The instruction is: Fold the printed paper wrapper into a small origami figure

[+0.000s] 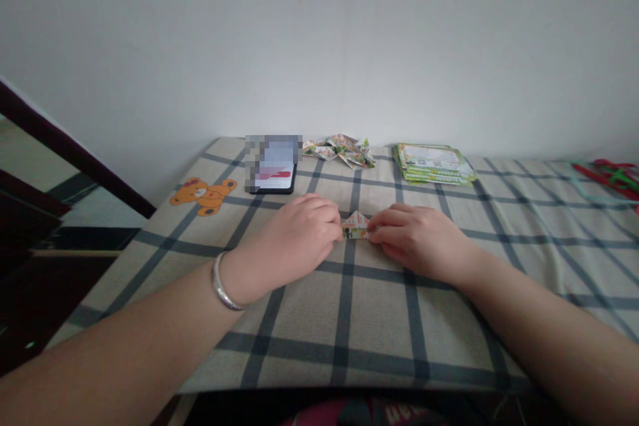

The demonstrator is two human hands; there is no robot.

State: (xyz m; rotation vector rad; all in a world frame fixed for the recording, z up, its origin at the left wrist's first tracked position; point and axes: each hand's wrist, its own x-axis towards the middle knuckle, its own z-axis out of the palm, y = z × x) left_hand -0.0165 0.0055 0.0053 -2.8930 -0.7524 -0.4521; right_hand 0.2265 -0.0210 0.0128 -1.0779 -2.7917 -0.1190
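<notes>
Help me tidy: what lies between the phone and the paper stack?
Several folded paper pieces lie between the phone and the paper stack, in the head view.

pale wall (349, 46) | plaid tblcloth (304, 319) | dk rail (74, 151), L side | dim lt

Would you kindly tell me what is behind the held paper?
Checked cloth and, farther back, folded paper pieces show behind the held paper; the strip immediately behind it is hidden.

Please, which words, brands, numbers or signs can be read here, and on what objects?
No text can be read surely.
Phone: screen partly pixelated, the rest too blurred.
Stack of cards: print too small.
Folded papers near the wall: print too small.
Nearest folded paper: print too small.
Clothing, bottom edge: pale letters, blurred and cut off.
</notes>
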